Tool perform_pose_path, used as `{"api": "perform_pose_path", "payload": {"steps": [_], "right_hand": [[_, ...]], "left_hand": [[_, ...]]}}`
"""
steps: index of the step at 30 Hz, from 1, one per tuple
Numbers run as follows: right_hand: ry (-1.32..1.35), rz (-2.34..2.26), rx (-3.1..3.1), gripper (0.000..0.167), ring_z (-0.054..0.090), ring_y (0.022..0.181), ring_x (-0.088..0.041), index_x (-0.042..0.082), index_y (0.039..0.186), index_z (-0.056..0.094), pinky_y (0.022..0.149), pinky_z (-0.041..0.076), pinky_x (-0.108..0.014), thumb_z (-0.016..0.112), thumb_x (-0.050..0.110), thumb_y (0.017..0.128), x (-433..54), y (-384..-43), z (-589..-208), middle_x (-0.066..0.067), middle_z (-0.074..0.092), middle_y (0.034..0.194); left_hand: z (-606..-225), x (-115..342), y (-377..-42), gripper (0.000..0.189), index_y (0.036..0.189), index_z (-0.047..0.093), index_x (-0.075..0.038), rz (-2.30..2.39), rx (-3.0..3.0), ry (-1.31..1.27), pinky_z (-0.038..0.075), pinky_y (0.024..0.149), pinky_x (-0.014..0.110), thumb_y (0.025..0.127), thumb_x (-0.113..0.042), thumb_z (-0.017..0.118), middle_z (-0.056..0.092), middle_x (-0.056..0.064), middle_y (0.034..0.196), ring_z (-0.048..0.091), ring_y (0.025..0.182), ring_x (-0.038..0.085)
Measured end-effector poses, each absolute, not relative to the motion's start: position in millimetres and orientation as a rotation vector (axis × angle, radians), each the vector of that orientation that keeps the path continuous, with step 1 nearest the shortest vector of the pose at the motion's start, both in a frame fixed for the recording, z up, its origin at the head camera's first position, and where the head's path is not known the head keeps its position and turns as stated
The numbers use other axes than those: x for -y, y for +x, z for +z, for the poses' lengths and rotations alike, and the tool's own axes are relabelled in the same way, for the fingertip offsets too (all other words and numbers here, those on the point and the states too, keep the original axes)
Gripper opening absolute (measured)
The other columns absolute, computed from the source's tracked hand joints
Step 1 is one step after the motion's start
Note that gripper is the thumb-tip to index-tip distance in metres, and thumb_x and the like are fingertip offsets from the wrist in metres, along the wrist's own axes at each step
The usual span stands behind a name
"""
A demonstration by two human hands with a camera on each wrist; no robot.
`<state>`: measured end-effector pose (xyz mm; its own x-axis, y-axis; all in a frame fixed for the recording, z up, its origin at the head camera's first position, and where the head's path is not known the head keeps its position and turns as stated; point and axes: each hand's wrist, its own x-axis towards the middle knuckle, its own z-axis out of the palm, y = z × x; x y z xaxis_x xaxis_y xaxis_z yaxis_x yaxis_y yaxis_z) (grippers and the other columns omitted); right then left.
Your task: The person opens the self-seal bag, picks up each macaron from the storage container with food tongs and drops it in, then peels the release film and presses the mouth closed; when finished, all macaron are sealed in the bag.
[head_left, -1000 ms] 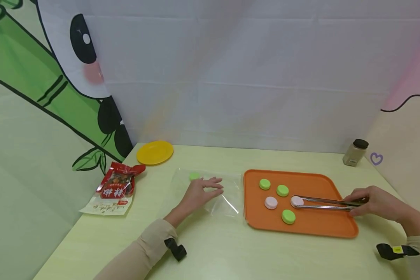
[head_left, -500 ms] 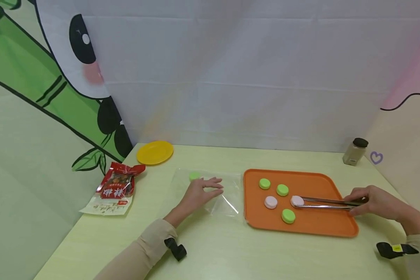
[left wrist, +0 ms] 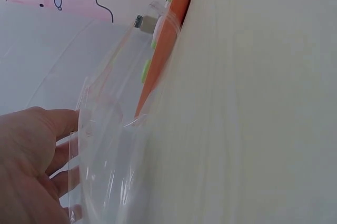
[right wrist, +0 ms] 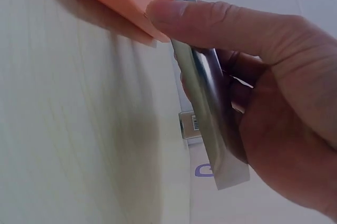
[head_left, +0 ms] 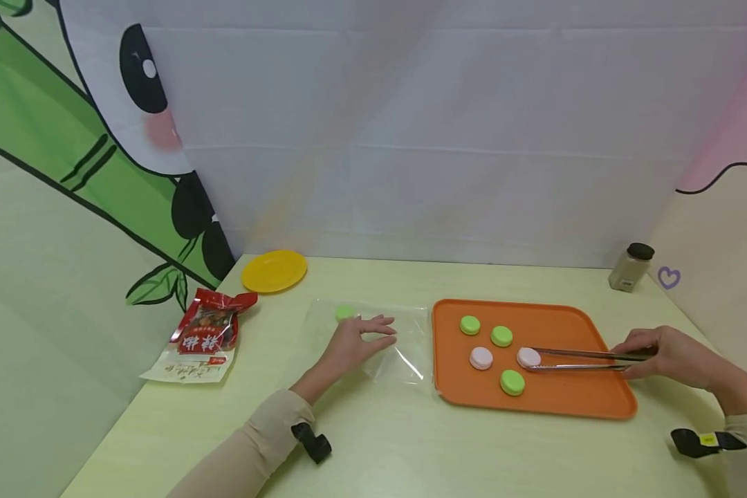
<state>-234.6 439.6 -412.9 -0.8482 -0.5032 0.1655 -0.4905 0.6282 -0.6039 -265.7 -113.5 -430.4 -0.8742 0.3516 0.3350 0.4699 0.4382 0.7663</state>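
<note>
My left hand [head_left: 348, 346] holds the upper layer of a clear plastic bag [head_left: 407, 360] lying left of the tray. In the left wrist view the thumb and fingers pinch the film [left wrist: 105, 150] at its raised opening. One green macaron [head_left: 345, 312] shows at the bag's far side. My right hand [head_left: 666, 356] grips metal tongs [head_left: 582, 367], thumb on one arm, as the right wrist view also shows. Their tips stand on either side of a pink macaron [head_left: 528, 357] on the orange tray [head_left: 573, 398]. Another pink macaron [head_left: 481, 357] and several green macarons [head_left: 512, 382] lie there too.
A yellow plate [head_left: 274, 271] sits at the back left of the table. In front of it lies a red and white food packet [head_left: 205, 339]. At the back right corner stands a jar [head_left: 631, 268] with a black lid. A printed cloth hangs behind the table.
The head view tips very slightly. Both hands, the bag, the tongs and the macarons otherwise keep almost the same places.
</note>
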Motion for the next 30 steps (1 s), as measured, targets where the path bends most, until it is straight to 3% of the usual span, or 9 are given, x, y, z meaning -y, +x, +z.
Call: {"api": "perform_pose_path", "payload": {"steps": [10,23,30], "right_hand": [[-0.875,-1.014,-2.874,0.022,0.048,0.072,-0.008,0.007,0.103,0.078,0.053,0.037,-0.024,0.081,0.004,0.081,-423.6,-229.3,-398.5,0.006,0.064,0.084],[-1.123,-0.871,-2.984,0.023,0.040,0.069,-0.004,0.006,0.100,0.078,0.052,0.034,-0.022,0.084,0.005,0.078,-344.5,-238.0,-373.8,0.012,0.043,0.079],[-1.069,-0.856,-2.842,0.026,0.045,0.071,-0.007,0.004,0.110,0.077,0.058,0.041,-0.023,0.080,0.009,0.084,-305.5,-247.8,-372.7,0.009,0.053,0.083]], "left_hand": [[-429.5,113.5,-265.5,0.017,0.101,0.080,-0.005,-1.423,2.574,-0.745,0.025,0.116,0.057,0.086,-0.013,0.079,0.071,0.009,0.119,0.059,0.125,0.027],[-427.3,113.4,-266.8,0.019,0.102,0.080,-0.005,-1.413,2.565,-0.752,0.025,0.116,0.057,0.085,-0.014,0.080,0.071,0.012,0.119,0.059,0.125,0.028],[-428.1,112.6,-265.6,0.019,0.102,0.080,-0.005,-1.422,2.574,-0.732,0.025,0.116,0.056,0.085,-0.014,0.080,0.071,0.011,0.119,0.059,0.125,0.027]]}}
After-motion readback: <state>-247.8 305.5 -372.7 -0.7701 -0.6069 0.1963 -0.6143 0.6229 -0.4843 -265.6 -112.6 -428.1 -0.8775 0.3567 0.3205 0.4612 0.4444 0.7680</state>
